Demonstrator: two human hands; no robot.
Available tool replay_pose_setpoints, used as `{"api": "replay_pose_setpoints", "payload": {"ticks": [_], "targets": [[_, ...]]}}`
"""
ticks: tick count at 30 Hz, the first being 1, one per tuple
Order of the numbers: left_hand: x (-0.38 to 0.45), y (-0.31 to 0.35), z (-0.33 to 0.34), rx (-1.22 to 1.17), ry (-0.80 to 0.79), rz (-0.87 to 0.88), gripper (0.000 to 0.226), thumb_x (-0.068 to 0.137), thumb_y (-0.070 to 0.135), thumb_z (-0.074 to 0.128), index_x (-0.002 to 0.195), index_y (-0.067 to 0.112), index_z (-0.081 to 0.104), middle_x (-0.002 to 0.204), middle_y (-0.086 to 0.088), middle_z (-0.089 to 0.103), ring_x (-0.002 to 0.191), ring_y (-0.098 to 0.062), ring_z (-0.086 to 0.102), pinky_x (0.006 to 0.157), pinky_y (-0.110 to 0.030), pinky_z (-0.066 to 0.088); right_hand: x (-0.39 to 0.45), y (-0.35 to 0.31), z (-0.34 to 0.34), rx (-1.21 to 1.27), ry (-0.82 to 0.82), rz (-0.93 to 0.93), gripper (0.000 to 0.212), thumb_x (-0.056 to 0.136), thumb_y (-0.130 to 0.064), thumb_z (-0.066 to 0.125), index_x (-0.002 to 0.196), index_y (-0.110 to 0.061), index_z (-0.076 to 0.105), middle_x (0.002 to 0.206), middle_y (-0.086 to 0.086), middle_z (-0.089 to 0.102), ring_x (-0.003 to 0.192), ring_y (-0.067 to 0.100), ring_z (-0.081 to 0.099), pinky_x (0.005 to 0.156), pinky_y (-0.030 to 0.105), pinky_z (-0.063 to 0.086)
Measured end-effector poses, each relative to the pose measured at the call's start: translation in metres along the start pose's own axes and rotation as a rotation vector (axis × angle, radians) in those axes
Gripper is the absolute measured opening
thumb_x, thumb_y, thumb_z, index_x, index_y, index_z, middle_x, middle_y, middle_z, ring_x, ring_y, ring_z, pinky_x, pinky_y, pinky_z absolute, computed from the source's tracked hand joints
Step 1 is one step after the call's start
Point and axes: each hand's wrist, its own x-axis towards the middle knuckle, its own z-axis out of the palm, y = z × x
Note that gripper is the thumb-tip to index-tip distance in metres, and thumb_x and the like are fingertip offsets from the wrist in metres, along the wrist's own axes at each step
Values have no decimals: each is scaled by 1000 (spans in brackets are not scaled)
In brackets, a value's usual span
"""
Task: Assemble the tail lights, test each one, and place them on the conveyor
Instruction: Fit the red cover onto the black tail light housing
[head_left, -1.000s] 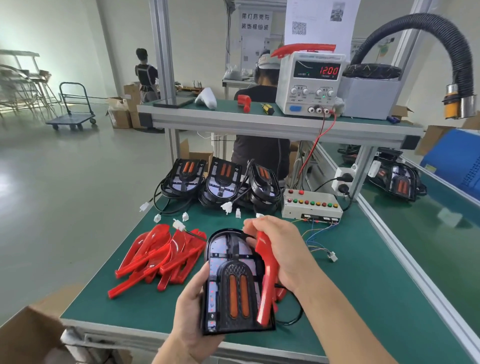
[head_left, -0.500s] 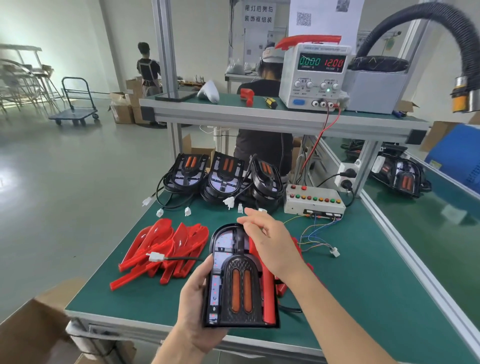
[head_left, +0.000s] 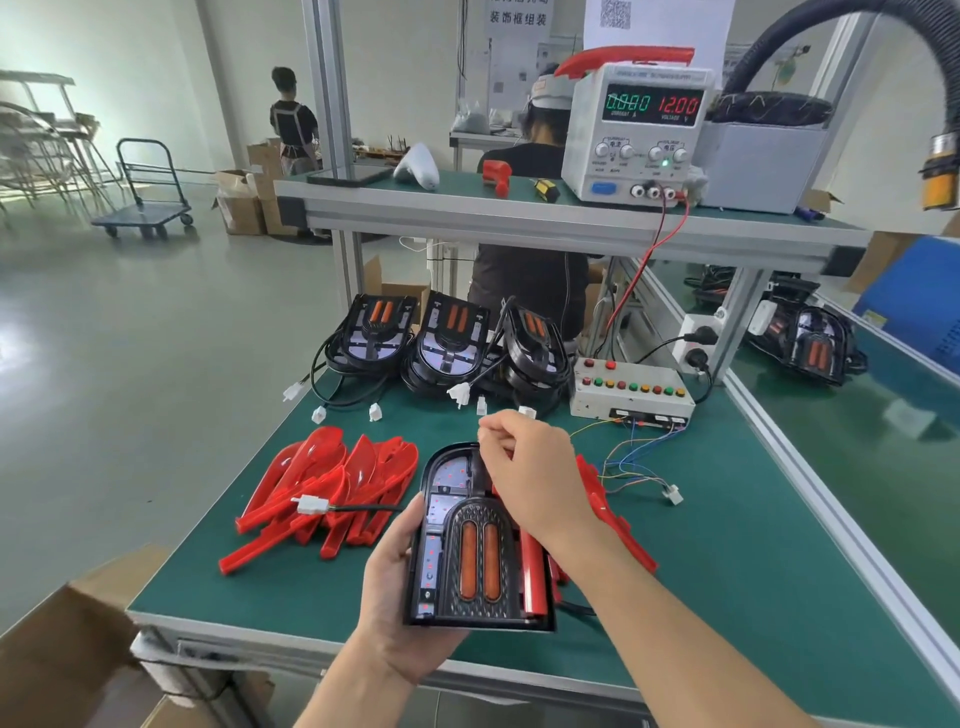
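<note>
My left hand (head_left: 396, 587) grips a black tail light housing (head_left: 470, 551) from below and from its left side, holding it over the near edge of the green bench. A red lens strip (head_left: 531, 577) lies along the housing's right side. My right hand (head_left: 530, 475) rests on the housing's upper right with its fingers curled over the strip's top end. The housing's cable with a white plug (head_left: 310, 505) trails left over a pile of red lenses (head_left: 332, 483). Three more housings (head_left: 452, 338) stand at the back.
A test box with coloured buttons (head_left: 631, 392) sits at the back right, with loose coloured wires and a white connector (head_left: 673, 494). A power supply (head_left: 641, 132) reads 12.00 on the upper shelf. The conveyor (head_left: 857, 431) at the right carries one tail light (head_left: 810, 345). A person sits behind the bench.
The red strip has gone from tilted above the housing to lying along its right side. My right hand has slid up to the housing's top. The plug now lies over the red pile.
</note>
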Motion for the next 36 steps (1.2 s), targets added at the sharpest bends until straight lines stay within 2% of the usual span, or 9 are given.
{"api": "replay_pose_setpoints", "payload": {"ticks": [5,8,12,15,17,20,27,31,36], "targets": [[1,1,-3,1,-4,10,55,84,47,68,121,7,73,117,-18,73,100,-34,72,97,-48,53,-8,-2,0,-203,181,6,53,102,-54,42,59,-24,49,68,-7,57,70,21,57,66,37,47],[3,2,-6,-6,0,16,56,84,48,68,123,7,72,118,-18,72,100,-34,71,99,-48,51,-11,0,-5,-84,137,38,66,105,-52,32,49,-16,37,61,2,57,74,20,59,69,35,41],[4,1,-7,-1,16,23,53,80,48,72,115,8,76,113,-17,74,95,-33,73,90,-48,57,-19,5,-16,67,30,51,62,108,-40,40,73,5,63,84,19,69,90,16,62,86,38,46],[5,2,-10,-2,16,46,53,78,47,72,115,8,76,113,-17,74,94,-33,73,88,-46,57,-30,8,-31,74,-68,36,34,101,-38,56,113,-13,74,105,0,70,102,8,63,96,25,48],[5,2,-11,21,19,74,54,75,46,73,114,8,77,113,-17,74,95,-32,73,90,-45,57,-41,11,-36,-43,-53,5,39,94,-44,64,128,-24,68,109,-12,60,102,4,61,98,26,47],[6,0,-11,62,10,98,55,71,46,73,110,7,78,111,-17,75,94,-31,74,89,-44,58,-56,9,-35,-216,-46,11,43,88,-53,66,123,-30,65,103,-15,52,95,6,57,89,25,45],[5,-7,-11,91,-2,104,54,73,45,69,106,4,79,105,-19,76,90,-33,75,77,-43,61,-66,1,-29,-381,-88,121,28,96,-53,58,107,-27,62,103,-9,62,99,21,64,87,38,49],[4,-9,-9,130,-11,98,61,61,40,90,108,3,78,109,-21,75,94,-34,75,78,-44,61,-73,-3,-24,-500,-70,123,26,101,-48,49,102,-24,59,100,-5,59,96,25,65,79,39,47],[4,-9,-6,111,-42,120,74,48,43,98,107,4,79,108,-20,75,94,-32,75,76,-42,61,-79,-8,-21,-446,105,51,21,93,-35,67,87,-16,64,83,2,61,73,31,64,60,40,48]]}}
